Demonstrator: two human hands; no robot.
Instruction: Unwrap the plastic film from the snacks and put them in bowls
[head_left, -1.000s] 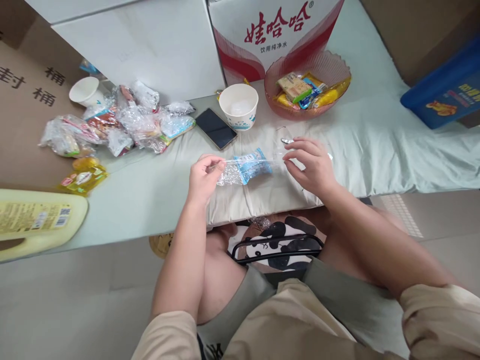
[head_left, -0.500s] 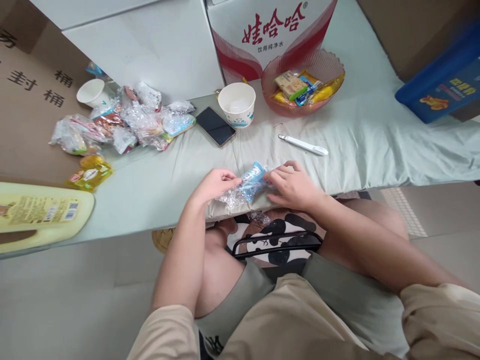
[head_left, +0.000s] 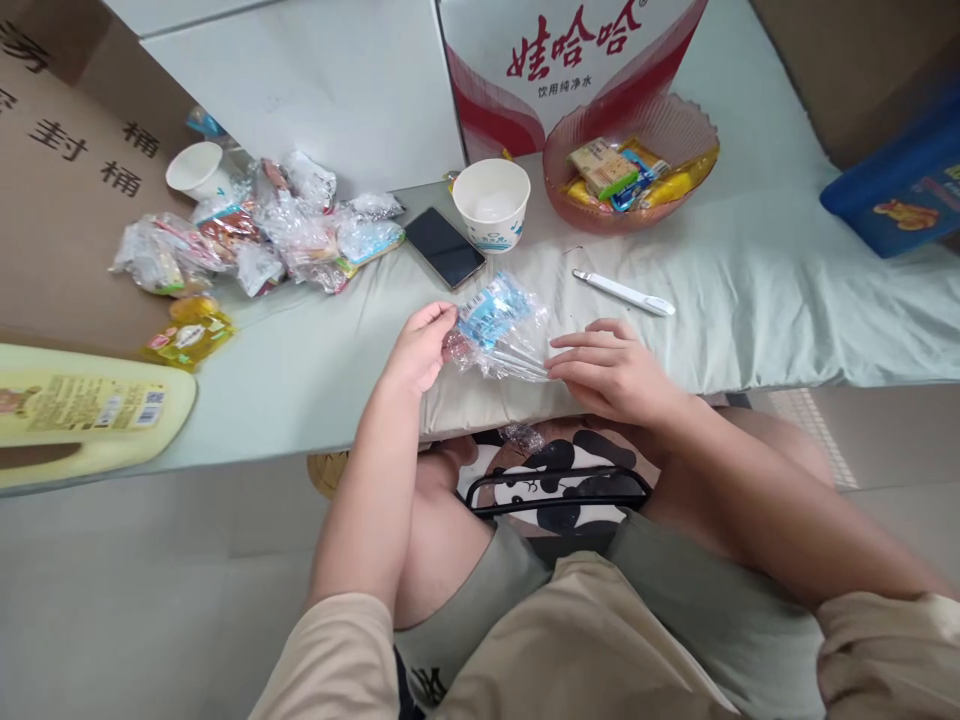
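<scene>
A crinkled clear plastic wrapper (head_left: 499, 325) with blue print and a barcode is stretched out between my hands near the table's front edge. Its left end is pinched between the thumb and fingers of my left hand (head_left: 424, 345). At the lower right end, the fingertips of my right hand (head_left: 611, 370) grip the plastic, the thumb mostly hidden beneath. Just beyond the wrapper lie a black phone (head_left: 445, 248) and a white craft knife (head_left: 624, 292). A paper cup (head_left: 492, 205) with something whitish inside stands beside the phone.
A pink glass bowl (head_left: 556, 160) of packaged snacks stands at the back. Left are a heap of wrapped packets (head_left: 292, 225), a tipped paper cup (head_left: 196, 170), a yellow packet (head_left: 189, 335) and a pale yellow jug (head_left: 97, 410). A blue container (head_left: 892, 190) stands right, with boxes (head_left: 300, 95) behind.
My hands have moved apart, and the bunched wrapper is now spread out flatter and wider between them. My left hand has shifted slightly away from me. The camera view has shifted a little.
</scene>
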